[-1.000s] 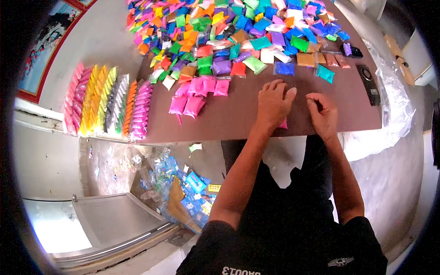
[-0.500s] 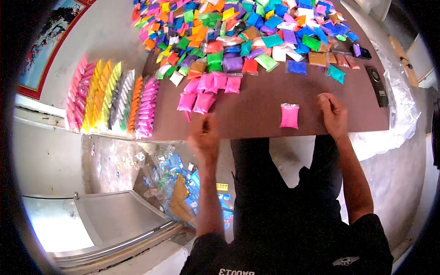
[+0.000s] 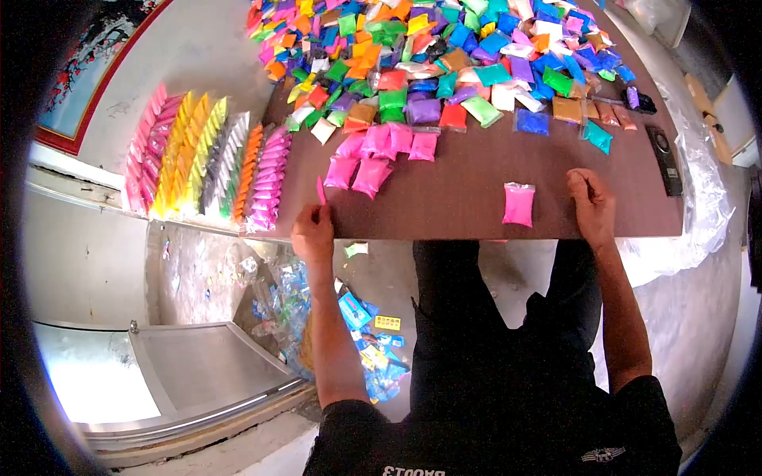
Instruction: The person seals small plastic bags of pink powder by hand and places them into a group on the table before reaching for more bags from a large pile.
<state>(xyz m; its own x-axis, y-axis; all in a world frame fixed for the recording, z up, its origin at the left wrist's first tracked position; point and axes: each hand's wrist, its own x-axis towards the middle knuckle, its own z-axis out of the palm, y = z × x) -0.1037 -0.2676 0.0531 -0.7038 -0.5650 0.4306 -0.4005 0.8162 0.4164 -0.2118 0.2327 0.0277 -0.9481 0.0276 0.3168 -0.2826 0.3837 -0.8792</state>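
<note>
My left hand [image 3: 313, 230] pinches a thin pink packet [image 3: 321, 191], held on edge near the table's front left edge. To its right lies a small cluster of pink packets [image 3: 371, 176]. My right hand [image 3: 590, 202] is curled at the front right of the table, its fingers pressed together; whether anything small is between them cannot be made out. A single pink packet [image 3: 518, 205] lies flat on the tabletop just left of my right hand.
A heap of many-coloured packets [image 3: 476, 71] covers the back of the brown table [image 3: 444, 214]. Overlapping rows of packets [image 3: 186, 155] stand at the left. A dark device [image 3: 663, 159] and clear plastic [image 3: 702, 198] are at the right. Wrappers [image 3: 373, 341] lie on the floor.
My left hand has moved left and now shows sharply, with the pink packet upright in its fingers. My right hand has barely moved. The whole view has shifted slightly.
</note>
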